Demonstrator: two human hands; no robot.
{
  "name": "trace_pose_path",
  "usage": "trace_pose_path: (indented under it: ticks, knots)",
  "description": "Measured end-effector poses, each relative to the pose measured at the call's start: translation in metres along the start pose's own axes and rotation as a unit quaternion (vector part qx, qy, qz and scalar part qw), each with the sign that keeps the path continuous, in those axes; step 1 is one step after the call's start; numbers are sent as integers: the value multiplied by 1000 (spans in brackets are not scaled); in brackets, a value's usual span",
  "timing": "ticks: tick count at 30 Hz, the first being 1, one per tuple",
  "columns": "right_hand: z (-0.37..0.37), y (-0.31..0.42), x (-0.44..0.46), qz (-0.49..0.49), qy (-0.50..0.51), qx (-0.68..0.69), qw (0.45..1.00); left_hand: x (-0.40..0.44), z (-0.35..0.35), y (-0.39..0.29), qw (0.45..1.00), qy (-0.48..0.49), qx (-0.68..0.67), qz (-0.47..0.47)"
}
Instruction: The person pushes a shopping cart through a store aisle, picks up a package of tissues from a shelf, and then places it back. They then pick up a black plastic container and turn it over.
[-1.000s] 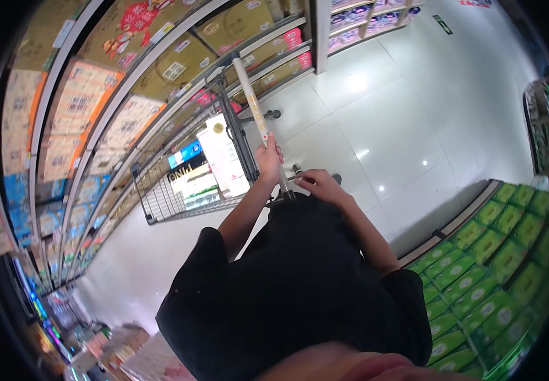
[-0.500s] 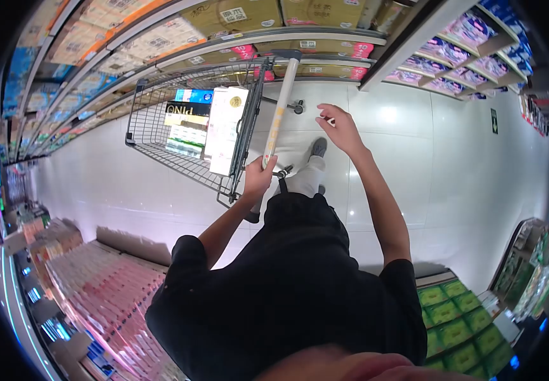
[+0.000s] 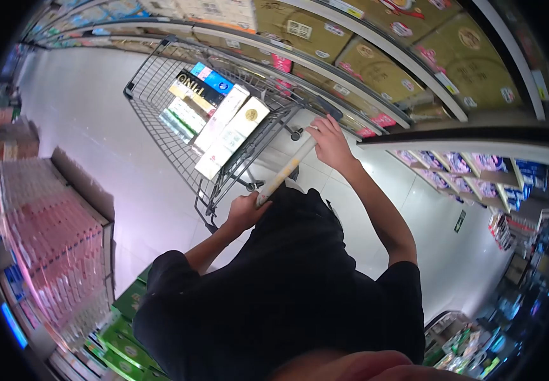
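A wire shopping cart (image 3: 160, 108) stands in front of me, angled toward the upper left. Its pale push handle (image 3: 284, 173) runs diagonally between my hands. My left hand (image 3: 245, 211) is closed around the lower end of that handle. Near the upper end, my right hand (image 3: 333, 141) grips the bar with curled fingers. Inside the basket lie a white box with a gold seal (image 3: 249, 117), a black box lettered PINO (image 3: 199, 89), a blue pack (image 3: 214, 77) and green-and-white packs (image 3: 182, 119).
Shelves of tan cartons (image 3: 312, 32) line the top, close to the cart's side. At upper right is a rack of purple packs (image 3: 458, 162). Stacked pink packages (image 3: 59, 235) stand at left, with green boxes (image 3: 122, 343) below. Pale tiled floor (image 3: 78, 114) runs along the aisle.
My right hand has come from the air onto the cart handle. The view has turned, and the cart now sits more diagonally, with the shelves nearer. My left hand still holds the handle.
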State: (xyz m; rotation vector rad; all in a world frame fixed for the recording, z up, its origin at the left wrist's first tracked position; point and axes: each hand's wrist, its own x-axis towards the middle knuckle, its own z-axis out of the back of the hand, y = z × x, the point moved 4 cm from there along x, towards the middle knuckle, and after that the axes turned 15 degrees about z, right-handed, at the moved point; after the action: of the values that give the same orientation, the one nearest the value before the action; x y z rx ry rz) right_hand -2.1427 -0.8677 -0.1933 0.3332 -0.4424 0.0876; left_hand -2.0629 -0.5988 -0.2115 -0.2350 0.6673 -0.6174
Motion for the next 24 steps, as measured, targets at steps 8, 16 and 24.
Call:
trace_pose_path:
  ticks: [8,16,24]
  knots:
    - [-32,-35,26,136,256,18,957,0,-1,-11,999,0,25,31]
    - [-36,-45,53,225,417,74,878,3,4,-22,991,-39,80,104]
    - [-31,-76,69,281,390,91,872,19,3,-48,965,-57,106,234]
